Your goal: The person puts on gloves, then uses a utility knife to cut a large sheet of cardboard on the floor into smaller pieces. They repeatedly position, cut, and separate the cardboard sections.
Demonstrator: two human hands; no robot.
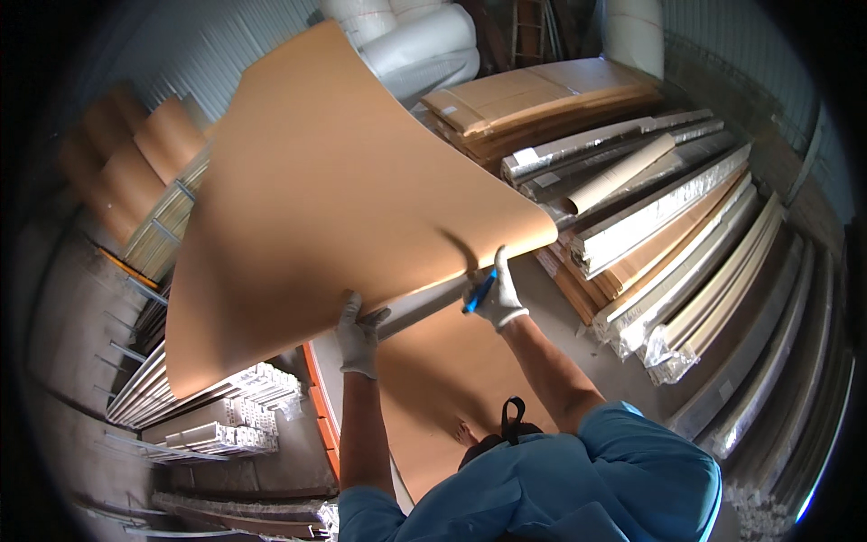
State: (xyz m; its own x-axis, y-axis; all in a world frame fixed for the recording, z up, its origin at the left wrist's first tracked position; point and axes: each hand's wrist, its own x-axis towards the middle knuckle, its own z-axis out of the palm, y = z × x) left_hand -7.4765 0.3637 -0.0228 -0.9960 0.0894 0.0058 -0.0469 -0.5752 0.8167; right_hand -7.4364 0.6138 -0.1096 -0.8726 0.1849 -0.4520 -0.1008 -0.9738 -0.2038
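A large, thin sheet of brown cardboard (334,172) is raised in front of me, bent in a curve. My left hand (358,341), in a pale work glove, pinches its near edge with the thumb on top. Farther right along the same edge is my right hand (498,296), also gloved, with its thumb over the sheet. It also holds a slim blue tool (482,293), whose exact kind I cannot make out. The fingers beneath the edge are partly hidden. Below, another flat brown sheet (433,370) lies in front of my body.
At right lie long wrapped profiles (664,212), a cardboard tube (623,173) and stacked flat cardboard (542,95). White profiles (239,411) fill a rack at left, beside an orange edge (322,406). Rolls of white wrap (424,45) stand at the back.
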